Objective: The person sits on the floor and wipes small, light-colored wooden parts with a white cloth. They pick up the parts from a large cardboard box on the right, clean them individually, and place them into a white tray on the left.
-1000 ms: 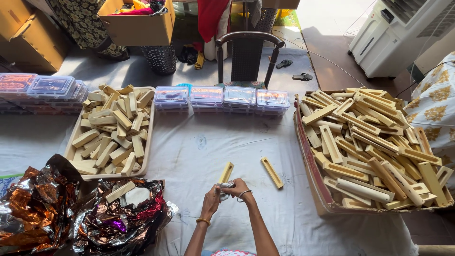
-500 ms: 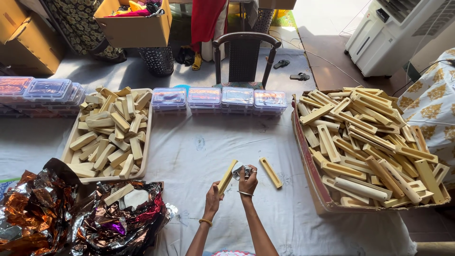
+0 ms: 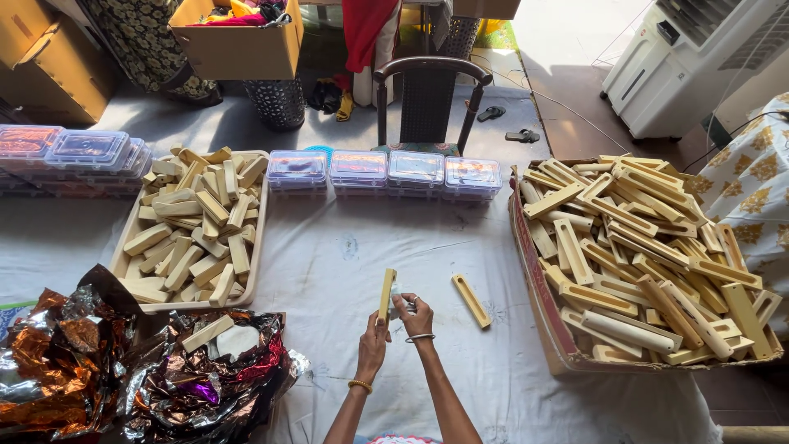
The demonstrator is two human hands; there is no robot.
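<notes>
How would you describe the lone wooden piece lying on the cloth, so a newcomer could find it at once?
Start at the big cardboard box of slotted wooden pieces on the right. Just left of it, a single slotted wooden piece lies on the white cloth, beside the right hand; unlike the others, it lies alone, unheld.

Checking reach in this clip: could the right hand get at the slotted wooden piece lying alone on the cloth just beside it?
Probably yes. The slotted wooden piece lies bare on the white cloth, just to the side of the right hand, with nothing between them. That hand is busy pinching something small and pale, though.
</notes>
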